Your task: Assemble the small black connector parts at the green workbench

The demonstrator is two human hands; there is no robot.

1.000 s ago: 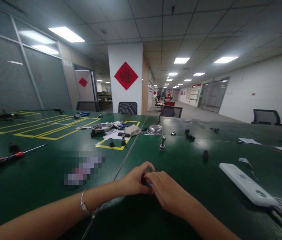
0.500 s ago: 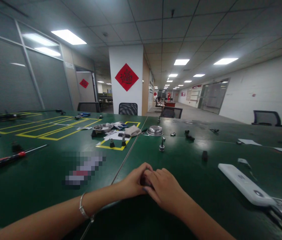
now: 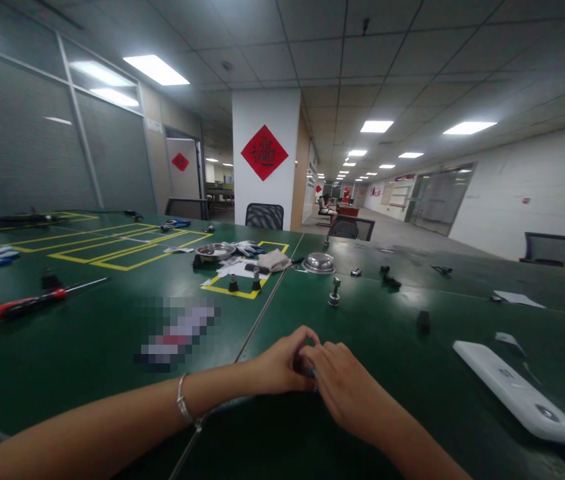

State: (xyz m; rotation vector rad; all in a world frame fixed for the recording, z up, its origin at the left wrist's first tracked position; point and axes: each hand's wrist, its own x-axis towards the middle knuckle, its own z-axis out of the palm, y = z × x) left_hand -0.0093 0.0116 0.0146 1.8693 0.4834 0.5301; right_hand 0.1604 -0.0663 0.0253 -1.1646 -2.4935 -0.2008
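My left hand (image 3: 286, 363), with a silver bracelet (image 3: 182, 399) at its wrist, is closed with thumb and fingers curled round. Over its fingertips bends my right hand (image 3: 346, 381), also closed. A small dark thing shows between the two hands, mostly covered by the fingers, and I cannot make out what it is. Both hands are just above the green table (image 3: 242, 440), near its front. Beyond them stands a small metal part with a round base (image 3: 333, 293). Two small dark tapered pieces, a left one (image 3: 233, 283) and a right one (image 3: 256, 282), stand farther left.
A red and black screwdriver (image 3: 37, 303) lies at left, near a blurred-out flat object (image 3: 179, 337). Behind are a metal bowl (image 3: 215, 251), a shiny metal dome (image 3: 319, 263) and a cloth (image 3: 273, 260). A white oblong device (image 3: 507, 380) lies at right, past a black block (image 3: 423, 322).
The view has turned slightly left, so everything sits farther right. My hands stay together; the right fingers have shifted a little over the left fingertips.
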